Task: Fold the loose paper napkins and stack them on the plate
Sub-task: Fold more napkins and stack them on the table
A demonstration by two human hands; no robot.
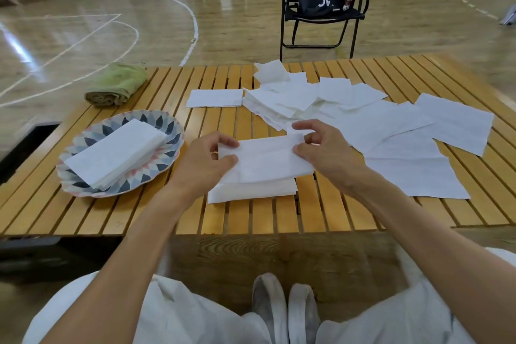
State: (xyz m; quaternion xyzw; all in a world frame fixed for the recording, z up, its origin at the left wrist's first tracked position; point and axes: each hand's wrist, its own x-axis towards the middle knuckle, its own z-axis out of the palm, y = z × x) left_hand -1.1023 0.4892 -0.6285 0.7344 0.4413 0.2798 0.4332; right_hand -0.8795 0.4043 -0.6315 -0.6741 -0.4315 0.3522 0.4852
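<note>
Two hands work one napkin (pixel 268 159) in the head view, the only view. The left hand (pixel 206 160) pinches the napkin's left end between thumb and fingers; the right hand (pixel 321 148) pinches its right end, fingers curled over the upper edge. The napkin is held partly folded just above a small stack (pixel 251 190) of white sheets lying on the table (pixel 279 218) directly beneath the hands.

The plate (pixel 173 131) sits to the left of the left hand and already carries a pile (pixel 117 151) of folded napkins laid diagonally across it. Loose sheets (pixel 391 120) are spread beyond and to the right of the right hand, overlapping one another; a single flat one (pixel 215 98) lies beyond the left hand. A rolled green towel (pixel 117 84) rests far beyond the plate.

Probable faults from this position:
- Skewed fold. The paper is thin and limp; if either pinch slips or the edges are not matched, the crease would likely set crooked.
- Tearing, should the hands pull apart while creasing.
- Picking up extra sheets. The stack lies touching or nearly touching the held napkin, so a lower sheet could cling and lift with it.
- Toppled pile. The pile on the plate sits askew with corners near the rim; a careless placement could push it off.
- Draught or a sleeve sweep could scatter the loose sheets.
</note>
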